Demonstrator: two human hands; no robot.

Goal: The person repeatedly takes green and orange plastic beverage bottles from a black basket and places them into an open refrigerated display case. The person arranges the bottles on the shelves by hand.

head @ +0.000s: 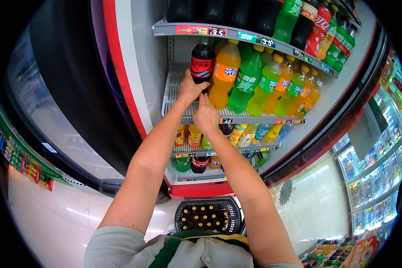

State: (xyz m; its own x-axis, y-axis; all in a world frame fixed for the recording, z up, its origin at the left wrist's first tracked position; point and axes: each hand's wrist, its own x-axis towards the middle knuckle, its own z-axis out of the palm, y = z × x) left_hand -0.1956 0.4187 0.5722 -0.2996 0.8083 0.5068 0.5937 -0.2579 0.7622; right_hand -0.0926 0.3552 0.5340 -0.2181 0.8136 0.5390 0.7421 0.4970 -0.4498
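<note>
My left hand is closed around the lower part of a dark cola bottle with a red and black label, at the left end of a refrigerator shelf. The bottle stands upright beside a large orange soda bottle. My right hand is at the shelf's front edge, just below and right of the left hand. Its fingers point up, close together, near the base of the cola bottle; whether they touch it I cannot tell. Green soda bottles and smaller orange and green ones stand to the right.
A shelf with a price rail and more bottles runs above my hands. Lower shelves hold juice bottles and others. An open door is on the left. A black basket with several yellow-capped dark bottles is on the floor before me.
</note>
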